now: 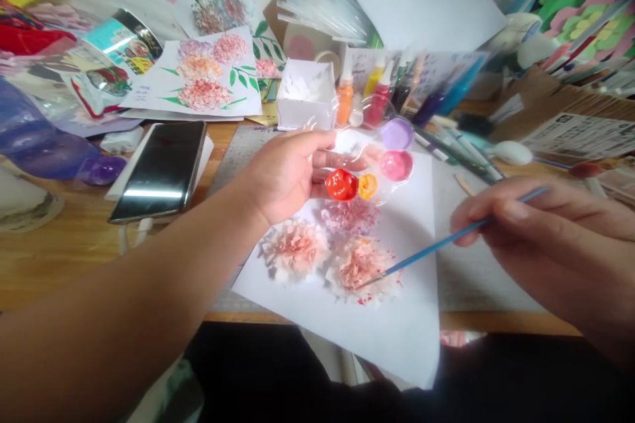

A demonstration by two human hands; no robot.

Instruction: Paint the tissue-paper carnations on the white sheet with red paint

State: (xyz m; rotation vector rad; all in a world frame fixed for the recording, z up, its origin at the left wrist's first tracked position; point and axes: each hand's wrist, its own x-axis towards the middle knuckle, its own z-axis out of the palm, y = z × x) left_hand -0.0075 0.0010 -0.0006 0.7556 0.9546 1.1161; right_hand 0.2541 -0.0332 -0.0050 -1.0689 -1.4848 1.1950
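My left hand [292, 172] grips a clear plastic paint palette [364, 158] by its left edge, thumb on top. Its wells hold red paint [341, 184], orange-yellow, pink and lilac paint. In my right hand [526, 225] is a thin blue paintbrush [436, 246], pinched between thumb and fingers. The brush tip touches a ruffled pale flower [362, 268] with red-tinted petals. Beside it on the white paper [397, 337] sits another peach-white ruffled flower [296, 248]. A pinkish-purple flower [350, 213] lies behind them, partly under the palette.
To the left lie a phone [161, 168] with a cable and a purple bottle [40, 129]. Finished flower artwork [208, 76], a white box [306, 91] and paint bottles [344, 96] stand behind. A cardboard box [570, 112] and several pens are at right.
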